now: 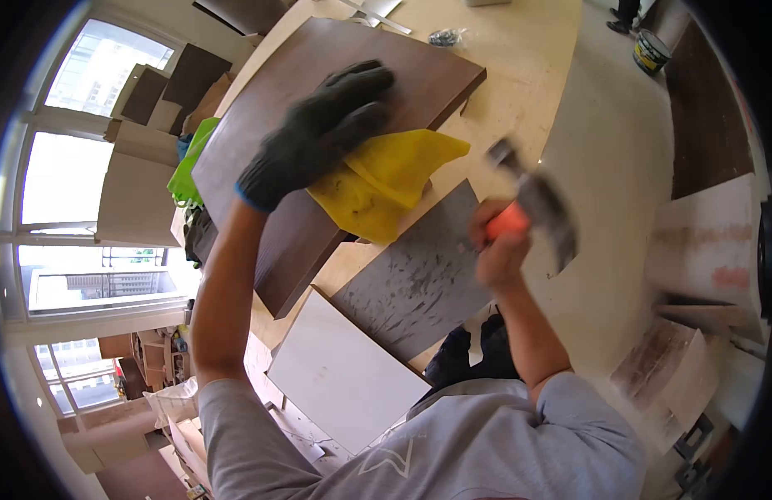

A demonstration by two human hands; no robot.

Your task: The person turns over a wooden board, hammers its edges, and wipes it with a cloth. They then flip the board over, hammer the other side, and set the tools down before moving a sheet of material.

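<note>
A thick brown wood-grain panel lies across the light wooden table in front of me. My left hand, in a dark knit glove with a blue cuff, rests flat on it with the fingers stretched out. Under and beside that palm, a yellow cloth drapes over the panel's near edge. Raised to the right of the cloth, my bare right hand is closed around the orange-red grip of a claw hammer. The hammer head is blurred by motion and apart from the panel.
A scuffed dark grey sheet and a white board lie nearest my body. At the table's far side is a small clear plastic bag. A bucket stands on the floor near another person's foot. Boards lean by the windows.
</note>
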